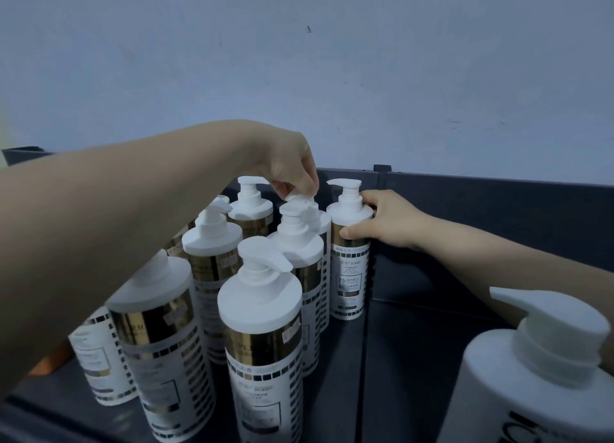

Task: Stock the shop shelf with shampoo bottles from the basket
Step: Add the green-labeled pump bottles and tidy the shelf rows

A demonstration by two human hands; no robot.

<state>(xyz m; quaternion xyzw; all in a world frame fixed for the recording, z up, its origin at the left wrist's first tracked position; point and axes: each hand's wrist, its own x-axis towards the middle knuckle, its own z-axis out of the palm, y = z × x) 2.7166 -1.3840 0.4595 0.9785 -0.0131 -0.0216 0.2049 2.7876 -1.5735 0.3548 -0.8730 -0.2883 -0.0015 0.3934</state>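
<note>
On the dark grey metal shelf (432, 329), against a pale blue-grey wall (299, 60), we've got a cluster of white plastic pump bottles w/ gold bands & checkered labels, all upright and packed close. Our left hand (292, 166) hangs over the back row, reaching across from the left. Its fingertips curl down in a narrow pinch on the white pump head (300, 198) of a back-row bottle. Our right hand (382, 220) is on the far-right back bottle (349, 276): thumb across the gold band in front, fingers wrapped round the shoulder behind, a full grip. That bottle stands on the shelf at the cluster's right edge, nozzle pointing left, just beside its neighbour; touching or not, we can't tell. Nearest us in the cluster is the front bottle (262, 326), pump head turned right. Bottom right, v. close to the camera, sits a big plain white pump bottle (531, 376), black lettering low down, cut off by the frame. Far left, under our forearm, an orange object (53, 356) peeks out, too hidden to name.
</note>
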